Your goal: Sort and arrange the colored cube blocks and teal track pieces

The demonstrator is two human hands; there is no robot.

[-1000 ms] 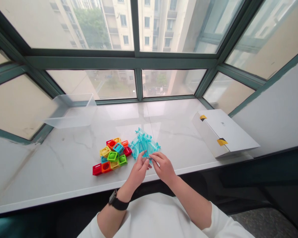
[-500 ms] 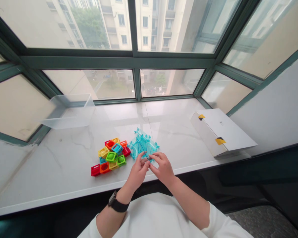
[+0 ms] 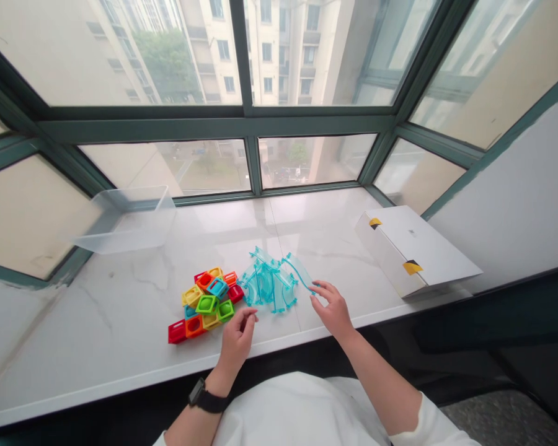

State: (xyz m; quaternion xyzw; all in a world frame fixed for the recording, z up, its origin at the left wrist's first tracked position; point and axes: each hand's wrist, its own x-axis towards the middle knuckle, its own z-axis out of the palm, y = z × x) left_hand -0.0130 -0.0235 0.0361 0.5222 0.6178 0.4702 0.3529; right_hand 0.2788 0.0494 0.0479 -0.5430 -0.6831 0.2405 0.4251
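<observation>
Right fingers (image 3: 326, 290) pinch the near end of the track (image 3: 300, 271), its axis slanting away leftward; curled left fingers (image 3: 248, 313) seem empty.

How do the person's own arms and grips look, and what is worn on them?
The left grip and right grip are ungloved hands. The left wrist wears a watch with a dark, squarish case and black band; the right wrist is bare. The white right sleeve is short, ending near the elbow; only the left sleeve's white edge shows.
</observation>
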